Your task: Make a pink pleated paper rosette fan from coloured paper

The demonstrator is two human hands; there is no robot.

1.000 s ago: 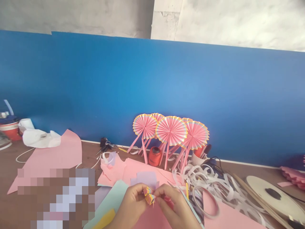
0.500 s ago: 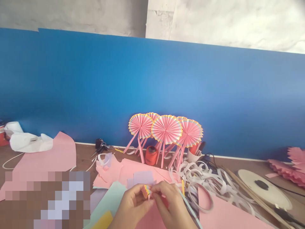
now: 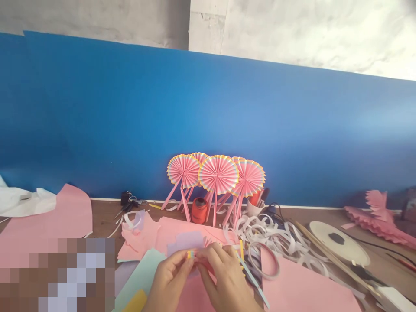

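My left hand [image 3: 171, 275] is closed, pinching the end of a small pleated paper [image 3: 190, 255] with yellow, blue and pink bands between thumb and fingers. Close beside it, my right hand [image 3: 224, 274] is closed on the pink part of the same pleated paper, which its fingers mostly hide. Pink paper lies under both hands, with a lilac sheet [image 3: 189, 239] just beyond. Several round pleated paper fans [image 3: 218, 174] on pink paper legs stand behind, against the blue panel.
A red container [image 3: 199, 211] stands by the fans' legs. To the right are curled white strips [image 3: 256, 232], a tape roll [image 3: 276, 265], a wooden stick [image 3: 328, 251] and a cream disc [image 3: 338, 236]. Mint paper [image 3: 143, 273] lies left of my hands. A blue panel [image 3: 130, 117] borders the table.
The view has swung slightly right, so the table things sit further left. My right fingers have moved over the pleated paper, whose banded end has turned and shows less.
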